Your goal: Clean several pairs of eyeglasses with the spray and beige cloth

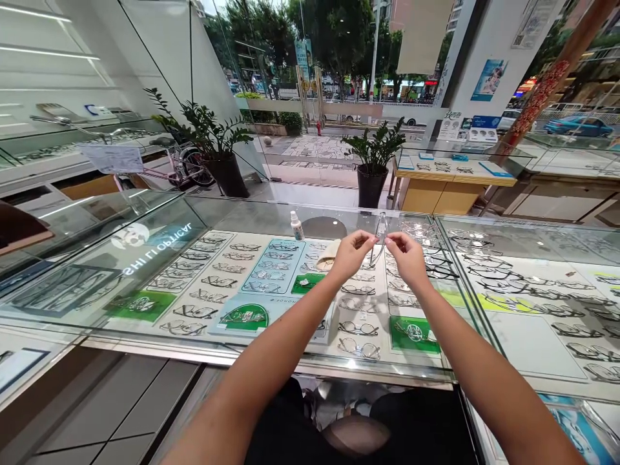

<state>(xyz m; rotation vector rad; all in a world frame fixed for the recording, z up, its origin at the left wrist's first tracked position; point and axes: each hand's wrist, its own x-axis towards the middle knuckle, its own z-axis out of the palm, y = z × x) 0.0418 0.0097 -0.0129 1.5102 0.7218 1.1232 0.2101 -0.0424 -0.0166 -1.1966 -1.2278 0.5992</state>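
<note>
Beyond a tall glass shopfront [271,119], a tree-lined street is seen, and two leafy green plants in black pots [372,185] are placed near the panes. From the head camera, rows of spectacles, too many to be counted surely, are displayed in a glass-topped counter [387,373], with three green rectangular cards [414,332] and one green half-round panel [245,316] set among them. One white plastic bottle [296,227] is stood toward its far side. One pair of thin-rimmed eyeglasses [382,226] is held above the counter, turned nearly edge-on, between the two hands: just right of the left hand [356,250] and just left of the right hand [405,253]. It is pinched in both sets of fingertips. One cream-coloured soft item [329,256] is seen beside the left hand; whether cloth or pouch cannot be told.
</note>
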